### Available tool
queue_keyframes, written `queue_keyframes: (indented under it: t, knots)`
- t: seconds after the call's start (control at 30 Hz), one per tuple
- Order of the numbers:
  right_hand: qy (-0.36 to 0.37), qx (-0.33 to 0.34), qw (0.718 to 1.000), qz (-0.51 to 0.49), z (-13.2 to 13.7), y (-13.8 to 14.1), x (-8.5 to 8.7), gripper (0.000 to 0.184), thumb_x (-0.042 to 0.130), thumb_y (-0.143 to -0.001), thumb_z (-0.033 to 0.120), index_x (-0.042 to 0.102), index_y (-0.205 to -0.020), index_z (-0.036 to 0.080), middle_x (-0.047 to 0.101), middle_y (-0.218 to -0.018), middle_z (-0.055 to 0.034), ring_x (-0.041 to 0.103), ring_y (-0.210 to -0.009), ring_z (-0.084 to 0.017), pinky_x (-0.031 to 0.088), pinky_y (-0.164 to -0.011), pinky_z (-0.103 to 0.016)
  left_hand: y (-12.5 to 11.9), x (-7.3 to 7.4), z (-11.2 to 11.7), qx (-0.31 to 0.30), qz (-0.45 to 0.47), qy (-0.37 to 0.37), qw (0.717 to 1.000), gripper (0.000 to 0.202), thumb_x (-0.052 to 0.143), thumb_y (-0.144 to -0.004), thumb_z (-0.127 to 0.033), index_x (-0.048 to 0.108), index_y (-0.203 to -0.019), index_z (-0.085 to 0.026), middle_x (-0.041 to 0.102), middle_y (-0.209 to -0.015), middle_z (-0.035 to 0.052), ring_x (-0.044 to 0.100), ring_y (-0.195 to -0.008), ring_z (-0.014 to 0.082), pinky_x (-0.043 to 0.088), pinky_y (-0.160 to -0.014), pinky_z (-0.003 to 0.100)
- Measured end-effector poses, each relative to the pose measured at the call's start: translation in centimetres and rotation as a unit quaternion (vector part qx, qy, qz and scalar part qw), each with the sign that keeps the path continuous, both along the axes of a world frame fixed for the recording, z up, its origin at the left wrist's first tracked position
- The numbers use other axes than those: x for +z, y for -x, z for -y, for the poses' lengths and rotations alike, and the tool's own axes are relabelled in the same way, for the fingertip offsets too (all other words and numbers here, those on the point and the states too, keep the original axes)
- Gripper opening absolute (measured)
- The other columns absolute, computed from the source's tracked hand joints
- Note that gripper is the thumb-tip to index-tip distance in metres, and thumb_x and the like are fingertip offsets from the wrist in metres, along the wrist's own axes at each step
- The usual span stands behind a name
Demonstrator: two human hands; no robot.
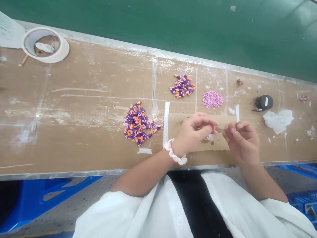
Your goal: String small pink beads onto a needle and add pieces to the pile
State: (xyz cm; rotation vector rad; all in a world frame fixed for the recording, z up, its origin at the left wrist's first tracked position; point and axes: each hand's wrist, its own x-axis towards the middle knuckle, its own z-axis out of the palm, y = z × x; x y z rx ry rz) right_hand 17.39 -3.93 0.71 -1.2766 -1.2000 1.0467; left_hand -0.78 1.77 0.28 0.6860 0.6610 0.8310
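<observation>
My left hand (195, 130), with a white scrunchie (175, 152) on its wrist, is closed in a pinch above a brown paper sheet (178, 129). A tiny pinkish-red spot shows at its fingertips; I cannot tell what it is. Just below those fingers is a small clear round piece (210, 137), partly covered. My right hand (242, 140) faces it with thumb and fingers pinched together; anything in them is too small to make out. Beyond the hands lies a pile of small pink beads (213, 99). Small purple and orange pieces form a near pile (138, 125) and a far pile (182, 86).
White tape strips (166, 120) edge the paper sheet on the cardboard-covered table (94, 132). Rightward are a black tape dispenser-like object (264, 102) and a crumpled white sheet (278, 120). A big tape roll (63, 51) sits far left. Blue stools (32, 205) stand below the table edge.
</observation>
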Motion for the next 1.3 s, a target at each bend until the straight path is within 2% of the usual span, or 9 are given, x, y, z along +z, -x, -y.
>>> queue_keyframes:
  t: [0.1,0.23,0.37,0.57,0.8,0.93,1.13,1.23,1.3]
  knots:
    - [0.008,0.017,0.992,-0.126,-0.5,1.6,1.3,0.014,0.067,-0.082,0.020,0.054,-0.084,0.024,0.048,-0.068,0.0039,0.046,-0.058,-0.010,0.043,-0.050,-0.022,-0.3,0.1,0.7,-0.048,-0.009,-0.026,0.998,0.009,0.072,-0.075,-0.023,0.073,-0.078,-0.015,0.054,-0.091,0.0037,0.062,-0.076,0.0096,0.057,-0.068,0.022]
    - [-0.027,0.031,0.988,-0.152,-0.7,2.7,1.6,0.014,0.068,-0.081,0.017,0.059,-0.088,0.025,0.050,-0.070,0.0029,0.049,-0.061,-0.012,0.046,-0.047,-0.022,-0.3,0.2,1.2,-0.065,-0.014,-0.035,0.997,0.012,0.073,-0.075,-0.027,0.074,-0.076,-0.015,0.057,-0.088,0.0063,0.057,-0.088,0.0132,0.056,-0.074,0.023]
    - [-0.048,0.046,0.987,-0.145,-1.0,3.0,1.4,0.015,0.067,-0.082,0.015,0.060,-0.091,0.025,0.053,-0.072,0.0020,0.050,-0.063,-0.013,0.048,-0.045,-0.022,-0.1,0.3,1.1,-0.068,-0.015,-0.034,0.997,0.013,0.074,-0.074,-0.030,0.074,-0.076,-0.017,0.056,-0.091,0.0052,0.056,-0.088,0.0125,0.055,-0.076,0.023]
    - [-0.148,0.065,0.987,0.008,-1.7,2.5,1.4,0.022,0.064,-0.080,0.007,0.060,-0.093,0.025,0.060,-0.076,0.0003,0.056,-0.065,-0.015,0.051,-0.055,-0.029,0.2,0.6,0.8,-0.067,0.001,-0.044,0.997,0.023,0.076,-0.074,-0.038,0.073,-0.072,-0.015,0.056,-0.087,0.0044,0.058,-0.083,0.0107,0.054,-0.076,0.023]
    - [-0.287,0.057,0.938,0.187,-2.5,1.6,0.9,0.031,0.068,-0.075,0.004,0.062,-0.098,0.024,0.067,-0.079,-0.0008,0.060,-0.064,-0.016,0.049,-0.055,-0.032,0.5,0.7,0.3,-0.055,0.002,-0.036,0.998,0.032,0.076,-0.072,-0.045,0.071,-0.072,-0.014,0.054,-0.090,0.0034,0.059,-0.071,0.0075,0.057,-0.069,0.024]
    - [-0.284,0.016,0.936,0.209,-2.4,1.7,-0.1,0.023,0.070,-0.078,0.014,0.062,-0.094,0.028,0.068,-0.080,0.0007,0.062,-0.065,-0.016,0.051,-0.059,-0.034,0.4,0.5,0.3,-0.055,-0.003,-0.030,0.998,0.030,0.075,-0.074,-0.043,0.070,-0.071,-0.013,0.056,-0.089,0.0044,0.061,-0.073,0.0091,0.058,-0.070,0.024]
    - [-0.229,-0.022,0.956,0.184,-1.7,1.6,-0.5,0.012,0.070,-0.083,0.027,0.060,-0.090,0.027,0.066,-0.076,-0.0004,0.062,-0.065,-0.018,0.052,-0.058,-0.035,0.3,0.3,0.6,-0.065,0.016,-0.024,0.997,0.025,0.073,-0.077,-0.038,0.069,-0.070,-0.015,0.058,-0.089,0.0050,0.061,-0.082,0.0116,0.058,-0.073,0.024]
    - [-0.224,-0.049,0.963,0.144,-1.9,1.5,-0.2,0.011,0.067,-0.085,0.026,0.063,-0.094,0.027,0.065,-0.074,-0.0005,0.060,-0.060,-0.016,0.051,-0.054,-0.033,0.5,0.3,0.6,-0.077,0.009,-0.045,0.996,0.020,0.069,-0.081,-0.033,0.070,-0.070,-0.016,0.061,-0.085,0.0058,0.060,-0.088,0.0134,0.056,-0.078,0.025]
    - [-0.238,-0.036,0.963,0.125,-2.0,1.4,-0.1,0.011,0.066,-0.085,0.023,0.066,-0.096,0.026,0.063,-0.069,0.0003,0.057,-0.055,-0.015,0.048,-0.050,-0.032,0.5,0.3,0.6,-0.079,0.005,-0.053,0.995,0.018,0.067,-0.083,-0.030,0.071,-0.071,-0.017,0.063,-0.085,0.0056,0.059,-0.089,0.0130,0.054,-0.081,0.026]
